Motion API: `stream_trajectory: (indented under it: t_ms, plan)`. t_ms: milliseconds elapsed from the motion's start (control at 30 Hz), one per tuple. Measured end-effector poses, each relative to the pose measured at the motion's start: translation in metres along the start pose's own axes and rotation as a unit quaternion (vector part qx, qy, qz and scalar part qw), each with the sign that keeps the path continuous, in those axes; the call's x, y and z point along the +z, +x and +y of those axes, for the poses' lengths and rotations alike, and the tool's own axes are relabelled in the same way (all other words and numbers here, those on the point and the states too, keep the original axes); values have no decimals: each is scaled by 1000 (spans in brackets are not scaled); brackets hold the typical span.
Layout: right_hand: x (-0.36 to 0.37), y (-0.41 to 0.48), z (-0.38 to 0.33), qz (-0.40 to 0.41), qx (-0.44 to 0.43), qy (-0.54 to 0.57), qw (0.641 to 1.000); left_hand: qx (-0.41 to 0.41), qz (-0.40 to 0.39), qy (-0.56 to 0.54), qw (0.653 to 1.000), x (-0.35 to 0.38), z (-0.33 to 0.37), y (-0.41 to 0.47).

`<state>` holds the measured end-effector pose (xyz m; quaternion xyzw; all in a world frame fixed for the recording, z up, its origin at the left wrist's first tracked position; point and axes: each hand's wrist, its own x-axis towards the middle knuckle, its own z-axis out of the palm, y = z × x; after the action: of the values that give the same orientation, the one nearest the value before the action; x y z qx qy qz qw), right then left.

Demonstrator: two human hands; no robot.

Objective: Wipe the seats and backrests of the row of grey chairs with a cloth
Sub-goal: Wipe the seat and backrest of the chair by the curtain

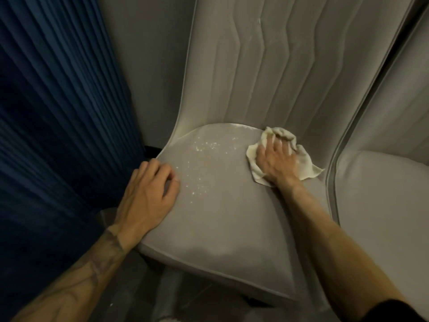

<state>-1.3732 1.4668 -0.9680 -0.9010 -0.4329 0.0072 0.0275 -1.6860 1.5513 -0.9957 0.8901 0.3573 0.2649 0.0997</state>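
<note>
Many specks [209, 145] dot the seat [220, 217]. Right grip [276, 159], fingers spread, presses the cloth [306, 166] at its back right; left grip [146, 194] rests empty. Backrest [267, 66] and next chair [383, 205] likely remain.

Backrest [267, 66]: top cut off by upper edge.
Neighbouring chair [383, 194]: right part cut off.
Cloth [306, 166]: middle hidden under right hand [276, 161].
White specks [209, 145], seat [220, 217] rear: too small to identify.
Curtain [58, 112]: cut off left.
</note>
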Motion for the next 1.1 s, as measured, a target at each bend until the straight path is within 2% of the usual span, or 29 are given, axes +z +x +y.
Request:
stream_trajectory:
  t_ms: [33, 100, 200, 267, 333, 400, 467, 567, 633, 700, 800, 900, 933, 1000, 1033, 1100]
  plan:
    - [4, 0, -18, -20, -23, -2, 1000, -2, -2, 1, 1000, 0, 1, 0]
    - [12, -8, -45, -49, -121, -4, 991, -2, -1, 3, 1000, 0, 2, 0]
    - [9, -16, -33, -65, -212, -5, 975, 5, -2, 3, 1000, 0, -1, -3]
    - [7, -10, -5, -51, -191, -56, 979, 0, -2, 1, 1000, 0, -1, -2]
    - [1, 1, 16, -40, -101, -24, 994, -1, -3, -2, 1000, 0, 3, 0]
    - [-1, 7, 4, -16, -46, -8, 999, -2, -4, -1, 1000, 0, 4, 1]
    - [4, 6, -33, -14, -64, -16, 998, -3, -4, -3, 1000, -1, 2, 3]
    - [15, -11, -86, -49, -183, 37, 981, -2, -4, -3, 1000, 0, 1, 2]
    - [15, -19, -84, -64, -212, 82, 972, 2, -8, -5, 1000, 0, 0, 1]
    - [14, -14, -56, -59, -201, 53, 976, 2, -10, -10, 1000, 1, -1, 1]
    - [7, 3, -13, -48, -109, 10, 993, 1, -5, -13, 1000, 2, -1, 2]
    - [5, 12, -40, -28, -18, 40, 999, -4, -4, -11, 1000, 1, 0, 2]
    - [5, 10, -60, -26, -29, 51, 998, -3, -4, -10, 1000, 1, 0, 2]
    - [12, 0, -96, -21, -139, 54, 989, -1, -5, -5, 1000, 1, 0, 1]
    - [17, -7, -103, -23, -202, 54, 978, -1, -4, -4, 1000, 1, -1, 1]
    - [17, -6, -89, -47, -243, 61, 967, 2, -1, -6, 1000, 1, -2, 0]
